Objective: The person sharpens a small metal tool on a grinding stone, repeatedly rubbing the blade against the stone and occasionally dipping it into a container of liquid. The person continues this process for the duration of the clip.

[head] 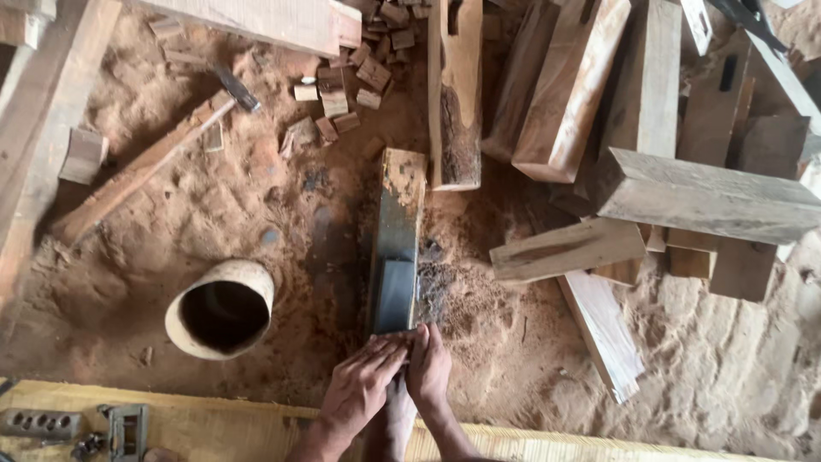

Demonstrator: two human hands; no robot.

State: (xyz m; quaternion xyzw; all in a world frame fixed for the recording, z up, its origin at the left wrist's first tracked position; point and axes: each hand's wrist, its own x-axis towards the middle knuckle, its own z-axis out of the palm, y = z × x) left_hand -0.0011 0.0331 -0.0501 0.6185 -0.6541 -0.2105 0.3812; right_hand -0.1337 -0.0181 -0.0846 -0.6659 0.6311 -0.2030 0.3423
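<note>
While both hands pressed flat, fingers extended, on its near end, the dark sharpening stone [396,257] lay on sawdust just right of the hollow log section [224,308]. Left hand [359,389] and right hand [428,368] gripped nothing; it looked heavy, rigid, gritty, best held by its long edges.

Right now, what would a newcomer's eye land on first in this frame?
Low in the middle, the left hand and right hand press together on the near end of a long dark stone block lying in sawdust. A hollow wooden cylinder lies to their left, and stacked timber beams fill the upper right.
</note>
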